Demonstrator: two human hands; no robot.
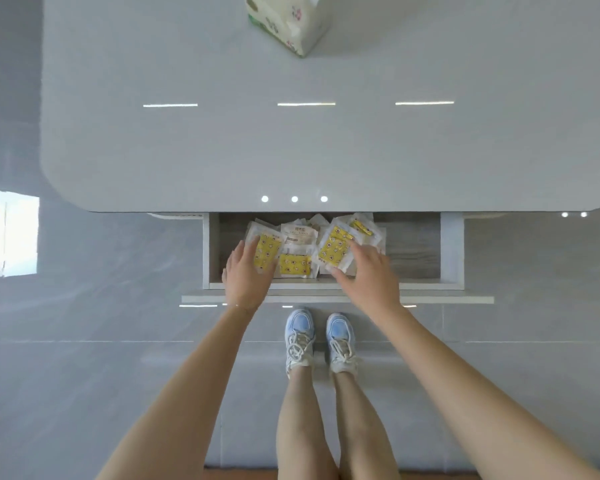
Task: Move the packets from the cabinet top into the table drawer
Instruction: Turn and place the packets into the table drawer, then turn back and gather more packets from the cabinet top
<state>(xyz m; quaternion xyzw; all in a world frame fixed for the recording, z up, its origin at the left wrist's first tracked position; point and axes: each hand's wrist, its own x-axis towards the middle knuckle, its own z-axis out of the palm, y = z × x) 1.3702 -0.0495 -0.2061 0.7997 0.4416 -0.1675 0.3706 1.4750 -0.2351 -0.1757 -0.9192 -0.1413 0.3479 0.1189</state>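
Pulled-out wood-lined drawer (413, 251) under grey bench's near edge holds yellow-and-clear plastic packets (295, 263). Left hand (246, 277) spread flat on one; right hand (368, 271) splayed, fingertips touching another.

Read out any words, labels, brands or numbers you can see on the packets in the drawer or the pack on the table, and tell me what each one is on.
No text can be read.
Yellow-patterned packets: small symbols only, too blurred.
White packet: a dark printed line, too blurred to read.
Tissue pack on the table: green and floral print, any lettering too small to read.
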